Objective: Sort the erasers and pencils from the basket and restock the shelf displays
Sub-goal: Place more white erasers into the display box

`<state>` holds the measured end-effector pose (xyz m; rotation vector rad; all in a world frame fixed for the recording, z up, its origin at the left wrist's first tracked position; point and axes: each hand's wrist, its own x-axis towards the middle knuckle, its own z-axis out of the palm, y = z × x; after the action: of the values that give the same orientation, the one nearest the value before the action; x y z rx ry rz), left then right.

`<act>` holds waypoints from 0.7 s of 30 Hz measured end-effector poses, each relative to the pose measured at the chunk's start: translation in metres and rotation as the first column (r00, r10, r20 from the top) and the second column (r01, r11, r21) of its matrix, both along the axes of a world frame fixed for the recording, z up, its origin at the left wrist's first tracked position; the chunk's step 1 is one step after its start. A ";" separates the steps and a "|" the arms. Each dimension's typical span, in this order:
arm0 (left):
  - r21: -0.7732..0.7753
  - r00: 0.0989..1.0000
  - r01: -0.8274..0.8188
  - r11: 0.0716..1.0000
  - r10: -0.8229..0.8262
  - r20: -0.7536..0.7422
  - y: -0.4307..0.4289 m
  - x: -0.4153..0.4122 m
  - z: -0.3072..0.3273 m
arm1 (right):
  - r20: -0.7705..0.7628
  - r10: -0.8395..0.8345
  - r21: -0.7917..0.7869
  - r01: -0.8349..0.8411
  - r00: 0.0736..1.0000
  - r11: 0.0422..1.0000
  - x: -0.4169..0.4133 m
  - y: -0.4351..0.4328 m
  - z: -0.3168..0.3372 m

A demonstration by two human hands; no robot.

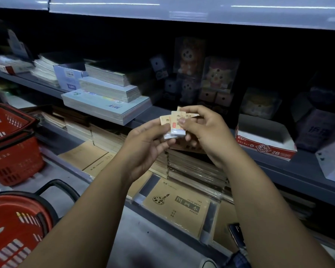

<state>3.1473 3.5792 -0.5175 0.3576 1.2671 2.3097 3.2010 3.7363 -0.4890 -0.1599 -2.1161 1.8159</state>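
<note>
Several small erasers (176, 122) with tan paper sleeves and white ends sit in a fanned bunch between both hands, in front of the middle shelf. My left hand (146, 140) grips the bunch from below and the left. My right hand (203, 128) pinches the front eraser from the right, thumb on its face. A red and white display box (267, 145) marked 2B stands open on the shelf to the right of my hands. A red basket (10, 235) sits at the lower left; no pencils are visible.
A second red basket (12, 144) stands at the left, behind the first. Stacks of notebooks (108, 97) fill the shelf edge left of my hands. Brown sketchbooks (179, 206) lie on the lower shelf below. Boxed plush toys (219, 74) stand at the dark back.
</note>
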 end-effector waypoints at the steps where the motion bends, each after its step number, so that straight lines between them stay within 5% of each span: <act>1: 0.000 1.000 -0.008 1.000 0.008 0.007 0.000 -0.001 -0.001 | 0.000 -0.029 -0.032 0.029 1.000 0.999 -0.001 0.002 0.000; 10: -0.003 0.974 -0.205 0.979 0.205 0.099 0.009 -0.022 -0.008 | 0.090 -0.302 -0.211 0.315 0.949 0.925 -0.007 0.023 0.000; 21: -0.157 0.963 -0.255 0.954 0.236 -0.127 0.028 -0.049 -0.008 | 0.064 -0.415 0.041 0.413 0.908 0.910 -0.043 0.032 -0.003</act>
<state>3.0982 3.6068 -0.5252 0.2809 1.6347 2.3857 3.1578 3.7685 -0.4918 -0.6268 -1.9618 1.5460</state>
